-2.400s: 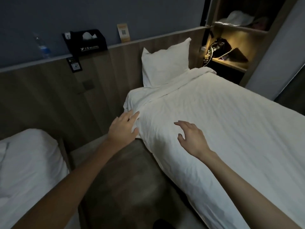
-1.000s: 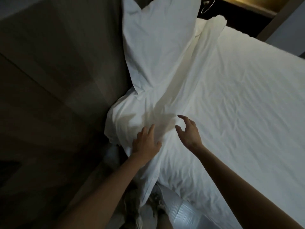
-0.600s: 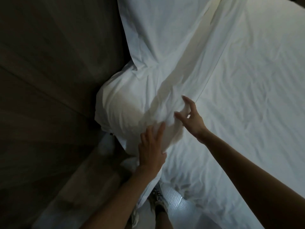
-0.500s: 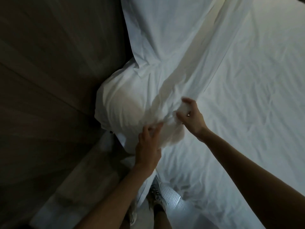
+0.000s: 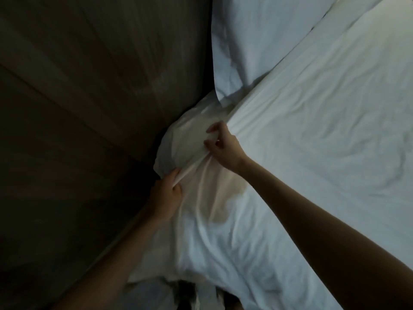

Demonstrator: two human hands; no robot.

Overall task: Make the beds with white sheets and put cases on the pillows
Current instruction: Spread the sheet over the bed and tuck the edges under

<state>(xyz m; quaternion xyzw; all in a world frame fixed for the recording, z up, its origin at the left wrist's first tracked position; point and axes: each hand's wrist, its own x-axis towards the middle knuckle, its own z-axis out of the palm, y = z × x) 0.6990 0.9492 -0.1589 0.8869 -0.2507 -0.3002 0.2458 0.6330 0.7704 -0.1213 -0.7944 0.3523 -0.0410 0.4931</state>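
Dark wood-grain wall panelling (image 5: 78, 108) fills my left side. Beside it, my left hand (image 5: 165, 198) pinches a taut fold of the crumpled white fabric sheet (image 5: 312, 130), thumb against curled fingers. Just to the right, my right hand (image 5: 225, 148) curls round the sheet's bunched corner. From there the sheet's folded top band runs diagonally up to the top right. Above that band, the plump white pillow (image 5: 257, 41) leans on the panelling, its lower corner pointing down toward my hands.
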